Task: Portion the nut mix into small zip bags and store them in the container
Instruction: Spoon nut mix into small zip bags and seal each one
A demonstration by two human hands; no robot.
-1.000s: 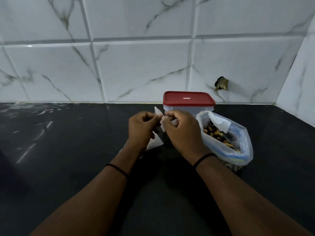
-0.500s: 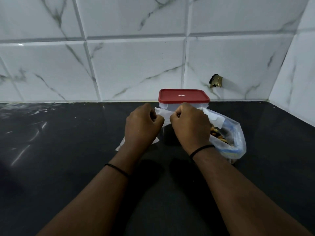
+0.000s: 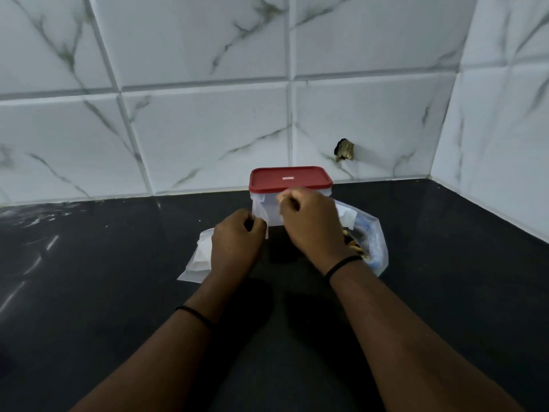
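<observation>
A small clear zip bag is held up between both hands, in front of the container. My left hand pinches its lower left edge and my right hand pinches its upper right edge. Behind them stands a clear container with a red lid, closed. To the right, partly hidden by my right wrist, lies the large plastic bag of nut mix. A pile of flat empty zip bags lies under and left of my left hand.
The black countertop runs to a white marble-tiled wall at the back and another wall on the right. A small brass fitting sticks out of the back wall above the container.
Both hands have lifted the small bag away from me, toward the container. My right hand now sits higher than my left and the bag is stretched between them.
</observation>
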